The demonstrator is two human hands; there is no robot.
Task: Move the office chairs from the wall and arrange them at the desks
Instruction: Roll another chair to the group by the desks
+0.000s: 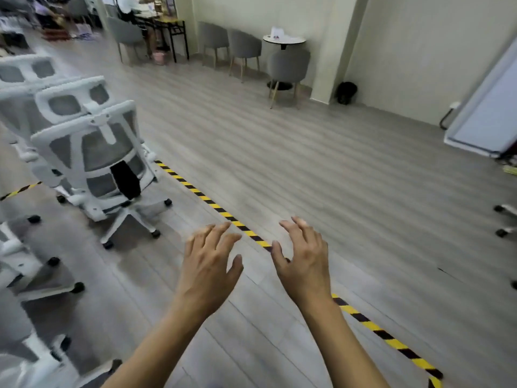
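Note:
A white-framed office chair (95, 152) with grey mesh back and castors stands at the left, its back toward me, a black tag hanging on it. More chairs of the same kind (30, 79) are packed behind and beside it along the left edge. My left hand (208, 261) and my right hand (303, 256) hover palm-down over the floor in the lower middle, fingers spread, holding nothing. Both hands are well to the right of the nearest chair and touch nothing.
Yellow-black floor tape (212, 204) runs diagonally under my hands. Grey lounge chairs (288, 68) surround a small round table (284, 40) at the far wall. A whiteboard (486, 113) leans at the right. Chair castors (503, 219) show at the right edge. A seated person (128, 7) is at a far desk.

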